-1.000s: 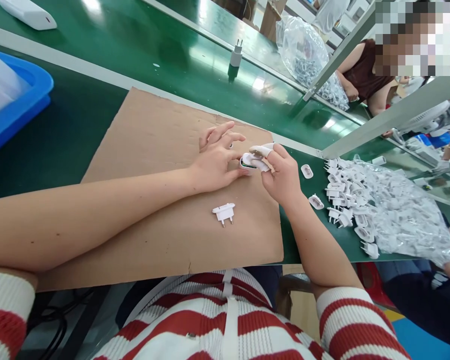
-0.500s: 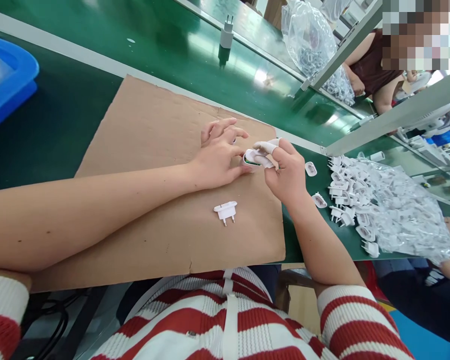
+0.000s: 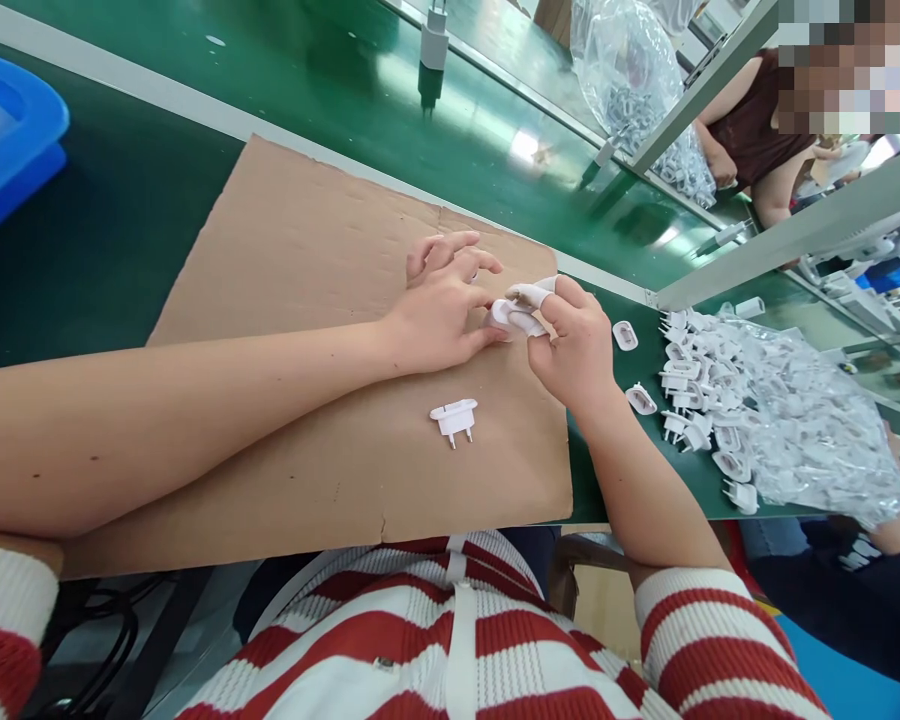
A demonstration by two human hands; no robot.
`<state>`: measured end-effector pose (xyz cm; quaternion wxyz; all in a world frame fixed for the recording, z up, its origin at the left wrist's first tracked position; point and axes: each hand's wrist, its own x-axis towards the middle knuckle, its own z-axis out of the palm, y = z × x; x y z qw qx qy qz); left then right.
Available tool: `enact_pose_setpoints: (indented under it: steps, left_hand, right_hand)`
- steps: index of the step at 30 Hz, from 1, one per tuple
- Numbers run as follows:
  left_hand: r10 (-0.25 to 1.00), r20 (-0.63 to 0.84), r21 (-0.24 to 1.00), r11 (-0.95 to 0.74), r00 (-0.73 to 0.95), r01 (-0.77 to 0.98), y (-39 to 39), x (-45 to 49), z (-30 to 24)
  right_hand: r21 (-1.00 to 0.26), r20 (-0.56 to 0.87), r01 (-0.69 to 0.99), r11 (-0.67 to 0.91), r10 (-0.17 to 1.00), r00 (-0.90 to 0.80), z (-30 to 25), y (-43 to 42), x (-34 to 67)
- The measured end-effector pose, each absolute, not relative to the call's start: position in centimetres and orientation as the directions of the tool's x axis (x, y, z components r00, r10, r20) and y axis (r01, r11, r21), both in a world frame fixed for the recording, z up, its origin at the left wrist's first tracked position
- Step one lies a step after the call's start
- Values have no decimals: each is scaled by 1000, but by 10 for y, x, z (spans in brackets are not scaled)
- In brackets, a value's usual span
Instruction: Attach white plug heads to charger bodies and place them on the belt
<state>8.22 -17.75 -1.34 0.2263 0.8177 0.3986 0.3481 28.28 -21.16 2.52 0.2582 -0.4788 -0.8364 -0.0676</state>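
Observation:
My left hand (image 3: 441,310) lies over the cardboard sheet (image 3: 330,255), thumb and index finger closed on a small white charger housing (image 3: 498,318). Its other fingers are spread above the board. From the other side, my right hand (image 3: 574,335) grips the housing's top end, with white covers on its thumb and fingertips. The fingers hide most of the housing, and its inside is out of sight. Nearer my body, a white two-pin plug piece (image 3: 454,420) rests on the cardboard, its pins pointing towards me.
Right of the cardboard lie two loose plug pieces (image 3: 625,336) and a heap of them (image 3: 694,380) spilling from a clear plastic bag (image 3: 810,430). A blue bin (image 3: 22,130) stands at left. Beyond, one charger (image 3: 434,42) stands on a glossy green surface. A co-worker (image 3: 757,130) sits past the metal frame.
The green inside of the charger housing, visible before between my hands, is now covered by a white piece under my right fingers. The view has shifted slightly; both hands stay nearly in place.

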Motion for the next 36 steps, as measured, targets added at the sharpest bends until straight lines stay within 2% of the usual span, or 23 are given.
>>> enact_pose_setpoints:
  steps: [14, 19, 22, 24, 26, 29, 36]
  left_hand:
    - [808, 415, 605, -589, 419, 535, -177, 85, -18]
    - [815, 424, 592, -580, 396, 560, -179, 83, -18]
    - [845, 443, 625, -531, 300, 572, -177, 75, -18]
    - [880, 413, 666, -467, 233, 582, -172, 68, -20]
    - [925, 323, 729, -378, 200, 570, -165, 63, -22]
    - [960, 194, 818, -271, 200, 508, -156, 61, -25]
    - [951, 236, 836, -303, 199, 457, -151, 63, -31]
  right_hand:
    - [-51, 398, 921, 386, 854, -336, 30, -212, 273]
    - [-125, 401, 934, 334, 878, -260, 23, -215, 274]
    - [-170, 403, 914, 369, 872, -277, 19, -216, 274]
    - [-262, 383, 878, 400, 878, -286, 16, -217, 275]
    - [-411, 340, 809, 419, 894, -290, 12, -218, 278]
    - [-562, 269, 749, 352, 933, -237, 10, -210, 285]
    - [-560, 281, 817, 138, 959, 31, 20, -108, 304]
